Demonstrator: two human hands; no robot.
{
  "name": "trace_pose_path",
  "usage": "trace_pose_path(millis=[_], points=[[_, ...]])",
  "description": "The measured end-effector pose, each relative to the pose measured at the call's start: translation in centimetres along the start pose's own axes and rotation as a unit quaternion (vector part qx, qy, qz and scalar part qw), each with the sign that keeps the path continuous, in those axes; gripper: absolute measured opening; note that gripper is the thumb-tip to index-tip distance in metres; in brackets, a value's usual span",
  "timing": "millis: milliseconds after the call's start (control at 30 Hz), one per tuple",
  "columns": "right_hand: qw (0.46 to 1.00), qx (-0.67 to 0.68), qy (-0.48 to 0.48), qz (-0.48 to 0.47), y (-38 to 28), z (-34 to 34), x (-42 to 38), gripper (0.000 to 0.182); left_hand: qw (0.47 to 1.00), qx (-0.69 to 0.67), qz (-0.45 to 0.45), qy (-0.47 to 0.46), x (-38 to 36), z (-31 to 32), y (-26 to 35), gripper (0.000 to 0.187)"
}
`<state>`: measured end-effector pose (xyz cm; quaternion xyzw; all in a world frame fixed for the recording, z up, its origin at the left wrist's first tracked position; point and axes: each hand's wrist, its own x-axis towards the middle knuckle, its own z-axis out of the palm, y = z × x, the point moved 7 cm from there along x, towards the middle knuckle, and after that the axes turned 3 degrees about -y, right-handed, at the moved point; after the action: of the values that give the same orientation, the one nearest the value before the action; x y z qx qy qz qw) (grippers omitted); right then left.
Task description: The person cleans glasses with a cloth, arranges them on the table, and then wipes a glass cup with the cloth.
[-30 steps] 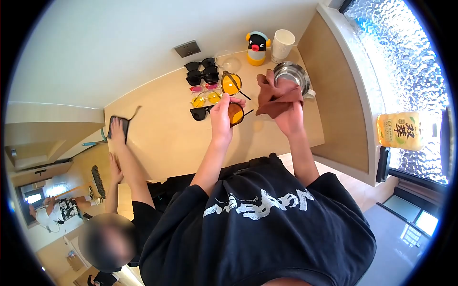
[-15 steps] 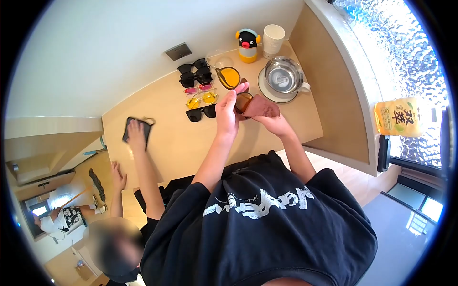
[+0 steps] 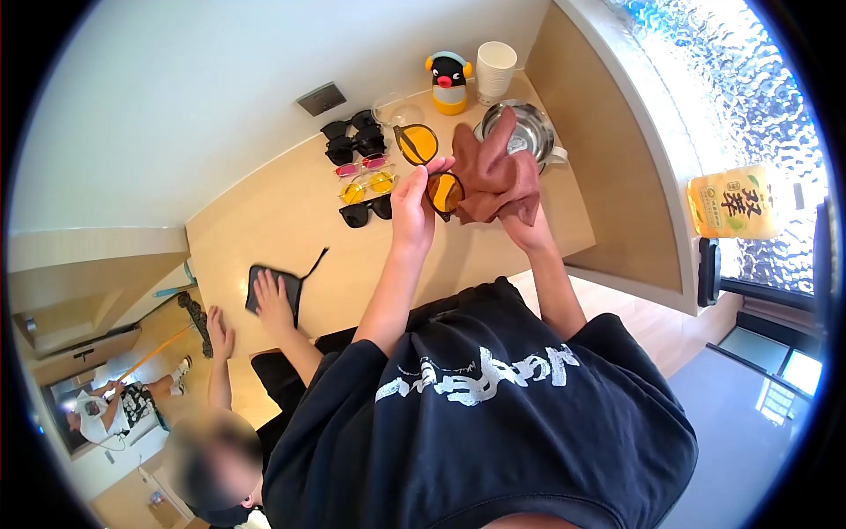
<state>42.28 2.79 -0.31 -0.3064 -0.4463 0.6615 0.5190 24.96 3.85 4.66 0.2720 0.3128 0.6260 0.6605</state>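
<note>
Where the pale wooden table (image 3: 317, 229) meets the white wall, a frosted window (image 3: 740, 79) stands at the right with a yellow-labelled bottle (image 3: 733, 204) against it. On the table's far end: a steel bowl (image 3: 527, 129), partly hidden behind the brown cloth (image 3: 493, 181); a white paper cup (image 3: 495, 70); a penguin figure (image 3: 448, 82); a clear glass dish (image 3: 394, 112). A row of spare glasses lies beside these: two black pairs (image 3: 351, 139), a pink pair (image 3: 363, 165), a yellow pair (image 3: 369, 186), and black sunglasses (image 3: 365, 212) nearest. A grey wall plate (image 3: 321, 99) sits above them.

Another person at lower left presses a hand (image 3: 273, 295) on a dark cloth (image 3: 275, 289) flat on the table.

Both forearms reach up and forward over the table. The left hand (image 3: 411, 204) has its fingers pinched on the frame of the orange-lensed glasses (image 3: 430, 166), which are held in the air above the table, between the spare pairs and the bowl, one lens up, one lens down. The right hand (image 3: 522, 225) has its fingers closed on the brown cloth, bunched and touching the lower lens.
</note>
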Motion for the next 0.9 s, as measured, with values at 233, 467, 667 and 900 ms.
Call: trace_pose_path(millis=[233, 467, 667, 900], points=[[0.978, -0.163, -0.126, 0.034, 4.1, 0.0, 1.5, 0.059, 1.0, 0.009, 0.013, -0.017, -0.1, 0.3, 0.0, 0.034], [0.782, -0.589, -0.202, -0.043, -6.3, 10.2, 2.9, 0.032, 1.0, -0.009, -0.016, 0.0, -1.1, 0.1, -0.5, 0.035], [0.822, -0.566, -0.057, -0.023, -3.9, 9.4, 3.3, 0.03, 1.0, -0.005, -0.003, -0.015, -1.8, 0.7, -2.3, 0.034], [0.926, -0.373, -0.01, -0.059, -1.9, 8.5, 1.9, 0.029, 0.995, 0.084, 0.037, 0.032, -1.8, -0.4, -1.3, 0.032]])
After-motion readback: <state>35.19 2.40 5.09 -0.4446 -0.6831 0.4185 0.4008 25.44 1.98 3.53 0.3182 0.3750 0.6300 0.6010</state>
